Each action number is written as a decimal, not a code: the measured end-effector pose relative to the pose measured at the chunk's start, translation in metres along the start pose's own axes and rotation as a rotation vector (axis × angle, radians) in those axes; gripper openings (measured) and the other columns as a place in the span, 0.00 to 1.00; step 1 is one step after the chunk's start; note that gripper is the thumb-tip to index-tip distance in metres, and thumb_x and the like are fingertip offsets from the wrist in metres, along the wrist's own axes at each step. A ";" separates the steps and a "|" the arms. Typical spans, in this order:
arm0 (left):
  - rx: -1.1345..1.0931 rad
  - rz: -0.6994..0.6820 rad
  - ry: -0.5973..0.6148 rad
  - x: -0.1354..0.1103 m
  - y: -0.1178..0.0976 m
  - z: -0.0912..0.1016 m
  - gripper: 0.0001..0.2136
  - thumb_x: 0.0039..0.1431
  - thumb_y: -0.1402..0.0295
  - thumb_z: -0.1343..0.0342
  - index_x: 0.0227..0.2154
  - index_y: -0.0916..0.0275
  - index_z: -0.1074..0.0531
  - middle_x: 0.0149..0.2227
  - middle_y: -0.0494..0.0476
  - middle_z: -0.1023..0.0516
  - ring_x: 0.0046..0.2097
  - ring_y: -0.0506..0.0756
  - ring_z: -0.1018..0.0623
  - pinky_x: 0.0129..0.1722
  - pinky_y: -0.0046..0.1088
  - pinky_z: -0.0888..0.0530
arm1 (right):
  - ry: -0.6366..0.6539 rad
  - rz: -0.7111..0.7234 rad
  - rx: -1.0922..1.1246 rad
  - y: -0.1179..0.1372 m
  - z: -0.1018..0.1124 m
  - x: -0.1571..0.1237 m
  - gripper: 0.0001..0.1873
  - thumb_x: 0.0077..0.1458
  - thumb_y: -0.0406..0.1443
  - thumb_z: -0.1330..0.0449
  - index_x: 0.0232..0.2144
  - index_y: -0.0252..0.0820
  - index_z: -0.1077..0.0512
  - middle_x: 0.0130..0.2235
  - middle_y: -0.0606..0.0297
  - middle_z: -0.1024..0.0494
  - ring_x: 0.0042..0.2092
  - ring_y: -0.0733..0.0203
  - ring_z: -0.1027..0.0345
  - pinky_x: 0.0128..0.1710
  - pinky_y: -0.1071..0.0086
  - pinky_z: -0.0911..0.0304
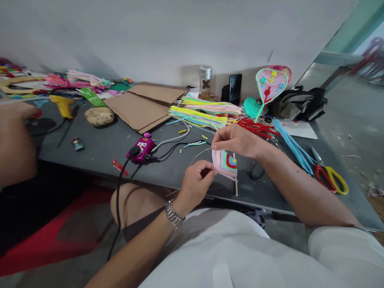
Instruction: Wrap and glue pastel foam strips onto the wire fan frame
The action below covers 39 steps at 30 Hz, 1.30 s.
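Before me I have a dark grey counter (162, 173). On my left it carries a stone (99, 116) and flat cardboard (141, 108); nearer me sits a magenta power block (144, 150). Bundled pastel stems (198, 116) lie further back, red stems (259, 128) beside them, and to my right, blue stems (294, 146) and scissors (326, 168).

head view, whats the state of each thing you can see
Striped craft piece, pinched by left hand and right hand
Watch, worn
Bottle, upright, capped
Phone, upright, screen dark
Power block, black plug inserted
Scissors, lying down
Cardboard, lying flat, pieces overlapping
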<state>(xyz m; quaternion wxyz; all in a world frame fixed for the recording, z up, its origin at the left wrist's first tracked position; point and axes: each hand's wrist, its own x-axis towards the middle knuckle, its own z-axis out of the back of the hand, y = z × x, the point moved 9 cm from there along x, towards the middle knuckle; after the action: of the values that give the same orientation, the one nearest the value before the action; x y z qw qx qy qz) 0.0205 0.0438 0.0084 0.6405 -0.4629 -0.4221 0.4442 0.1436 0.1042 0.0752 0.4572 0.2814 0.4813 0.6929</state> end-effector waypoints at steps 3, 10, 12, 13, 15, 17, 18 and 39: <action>0.000 0.007 0.002 0.000 0.004 0.000 0.06 0.55 0.65 0.40 0.28 0.61 0.24 0.27 0.52 0.25 0.29 0.52 0.30 0.31 0.27 0.34 | -0.014 -0.017 0.035 -0.003 -0.003 -0.002 0.09 0.43 0.39 0.33 0.23 0.38 0.23 0.22 0.69 0.25 0.25 0.68 0.38 0.24 0.73 0.44; 0.099 -0.094 -0.003 -0.003 -0.001 0.002 0.05 0.58 0.68 0.42 0.29 0.61 0.26 0.28 0.52 0.26 0.30 0.52 0.30 0.33 0.28 0.34 | -0.044 -0.031 -0.001 -0.005 -0.004 -0.005 0.09 0.41 0.39 0.33 0.23 0.37 0.23 0.23 0.68 0.24 0.26 0.68 0.37 0.26 0.73 0.43; 0.135 -0.121 0.000 -0.004 -0.003 0.002 0.04 0.58 0.69 0.43 0.29 0.62 0.26 0.28 0.51 0.26 0.31 0.52 0.30 0.33 0.28 0.34 | -0.030 -0.035 -0.023 -0.005 -0.004 -0.005 0.10 0.41 0.40 0.33 0.23 0.37 0.24 0.24 0.68 0.24 0.26 0.68 0.36 0.26 0.73 0.42; 0.149 -0.127 0.004 -0.004 -0.004 0.001 0.04 0.58 0.69 0.44 0.29 0.62 0.26 0.28 0.51 0.26 0.31 0.52 0.30 0.33 0.28 0.34 | -0.021 -0.035 -0.031 -0.005 -0.004 -0.005 0.11 0.41 0.40 0.33 0.23 0.37 0.24 0.23 0.68 0.24 0.26 0.68 0.37 0.26 0.73 0.43; 0.172 -0.135 0.017 -0.004 -0.004 -0.001 0.04 0.58 0.70 0.44 0.29 0.62 0.26 0.28 0.51 0.27 0.30 0.51 0.30 0.33 0.27 0.35 | -0.002 -0.033 -0.037 -0.007 -0.005 -0.005 0.11 0.41 0.41 0.33 0.23 0.36 0.24 0.23 0.69 0.25 0.26 0.68 0.38 0.25 0.73 0.44; 0.186 -0.136 0.030 -0.004 -0.004 -0.002 0.05 0.58 0.70 0.44 0.29 0.62 0.26 0.28 0.51 0.27 0.30 0.51 0.30 0.33 0.27 0.35 | 0.010 -0.031 -0.034 -0.010 -0.006 -0.005 0.11 0.42 0.40 0.34 0.23 0.36 0.25 0.21 0.70 0.27 0.25 0.69 0.40 0.24 0.74 0.46; 0.190 -0.131 0.039 -0.003 -0.003 -0.003 0.04 0.58 0.70 0.44 0.29 0.62 0.26 0.27 0.51 0.27 0.30 0.51 0.30 0.33 0.27 0.35 | 0.014 -0.030 -0.032 -0.012 -0.007 -0.005 0.11 0.42 0.40 0.35 0.23 0.37 0.26 0.21 0.71 0.28 0.24 0.70 0.41 0.24 0.74 0.47; 0.290 -0.538 -0.344 -0.011 -0.063 0.040 0.02 0.62 0.72 0.42 0.36 0.61 0.25 0.36 0.55 0.18 0.39 0.54 0.20 0.42 0.30 0.24 | -0.458 0.459 -0.184 0.051 -0.012 -0.078 0.06 0.61 0.35 0.38 0.32 0.40 0.25 0.30 0.67 0.24 0.31 0.65 0.34 0.32 0.70 0.40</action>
<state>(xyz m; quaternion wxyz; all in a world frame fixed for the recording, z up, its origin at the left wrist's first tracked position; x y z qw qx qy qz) -0.0088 0.0308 0.0760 0.7132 -0.1577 -0.5633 0.3862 0.1482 0.0233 0.1219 0.4090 0.4882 0.2258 0.7371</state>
